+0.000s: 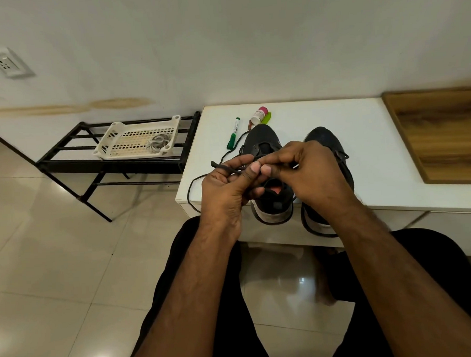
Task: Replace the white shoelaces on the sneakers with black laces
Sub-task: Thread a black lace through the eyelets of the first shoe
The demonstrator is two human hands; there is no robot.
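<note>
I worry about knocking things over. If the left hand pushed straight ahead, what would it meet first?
Likely the left sneaker right beyond the left hand, before the green marker; depth is hard to judge.

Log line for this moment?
left hand: pinches black lace | right hand: pinches same lace | left sneaker: being laced | right sneaker: laced

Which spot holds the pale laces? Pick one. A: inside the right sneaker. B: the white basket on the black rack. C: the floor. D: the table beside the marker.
B: the pale laces lie bundled in the basket on the rack, left of the table.
</note>
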